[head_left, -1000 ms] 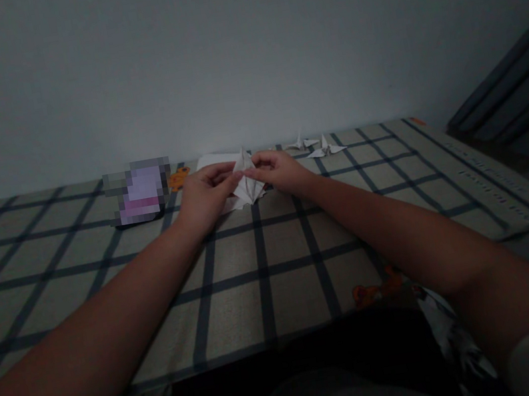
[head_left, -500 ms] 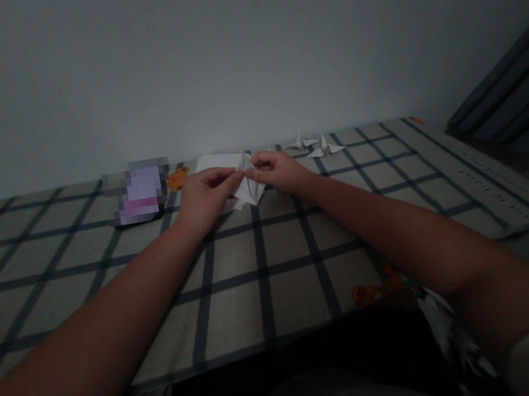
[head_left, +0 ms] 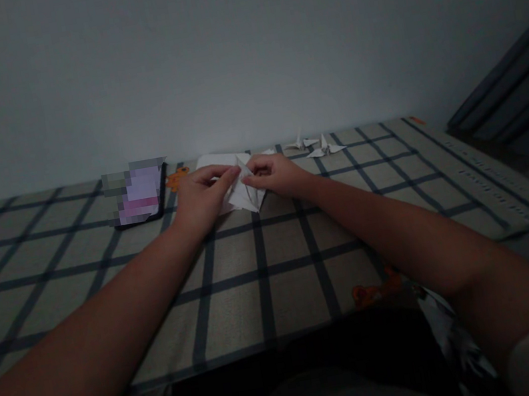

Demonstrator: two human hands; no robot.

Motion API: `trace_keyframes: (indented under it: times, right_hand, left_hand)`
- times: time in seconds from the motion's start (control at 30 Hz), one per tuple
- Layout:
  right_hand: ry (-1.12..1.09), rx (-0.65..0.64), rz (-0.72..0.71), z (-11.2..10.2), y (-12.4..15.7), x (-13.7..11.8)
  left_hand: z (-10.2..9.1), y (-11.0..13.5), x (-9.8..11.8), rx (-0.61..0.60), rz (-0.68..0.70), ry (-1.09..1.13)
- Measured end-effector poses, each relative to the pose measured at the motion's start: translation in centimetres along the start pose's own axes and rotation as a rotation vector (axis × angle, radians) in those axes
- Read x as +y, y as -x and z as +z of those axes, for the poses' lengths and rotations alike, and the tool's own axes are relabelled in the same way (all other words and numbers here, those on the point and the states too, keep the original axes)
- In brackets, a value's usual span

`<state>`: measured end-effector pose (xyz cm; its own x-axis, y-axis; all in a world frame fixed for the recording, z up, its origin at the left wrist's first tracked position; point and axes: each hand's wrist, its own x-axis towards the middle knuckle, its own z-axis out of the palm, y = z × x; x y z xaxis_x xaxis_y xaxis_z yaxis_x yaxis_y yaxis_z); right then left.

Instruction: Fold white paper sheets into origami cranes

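A white piece of folded origami paper [head_left: 249,197] is held between my two hands over the table, one pointed end toward me. My left hand [head_left: 204,198] is closed, its thumb and fingers pinching the paper's left side near the top. From the right, my right hand [head_left: 275,174] pinches the paper with thumb and forefinger, the other fingers curled. White sheets of paper [head_left: 216,159] lie behind and under my left hand, partly hidden by it. Two folded paper cranes [head_left: 325,146] stand at the back, right of my right hand.
A phone [head_left: 145,194], partly blurred out, lies left of my hands. A checked cloth [head_left: 227,278] covers the table, which meets a plain wall [head_left: 240,53] at the back. Dark folded fabric [head_left: 524,87] hangs at the far right.
The folded paper has tilted and its lower point has come slightly nearer to me. Both hands have shifted a little, still pinching it.
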<state>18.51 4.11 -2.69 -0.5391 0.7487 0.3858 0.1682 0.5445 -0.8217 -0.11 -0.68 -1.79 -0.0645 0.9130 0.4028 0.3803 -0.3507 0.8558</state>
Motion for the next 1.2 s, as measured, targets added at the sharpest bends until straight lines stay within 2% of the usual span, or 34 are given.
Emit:
trace_keyframes:
  times: [0.27, 0.43, 0.67, 0.97, 1.2]
  right_hand:
    - [0.032, -0.021, -0.064, 0.2, 0.1, -0.1]
    - [0.104, -0.002, -0.141, 0.2, 0.1, -0.2]
    - [0.192, -0.016, -0.261, 0.0, -0.3, 0.3]
    - [0.161, 0.026, -0.186, -0.2, 0.0, 0.0]
    - [0.171, 0.044, -0.208, -0.3, -0.2, 0.4]
  left_hand:
    - [0.1, 0.1, 0.3, 0.061, 0.065, -0.078]
    - [0.1, 0.0, -0.2, 0.041, 0.184, -0.126]
    - [0.4, -0.3, -1.1, 0.009, 0.193, -0.050]
    - [0.4, -0.1, -0.7, 0.056, 0.130, -0.025]
    - [0.3, -0.1, -0.8, 0.025, 0.189, -0.049]
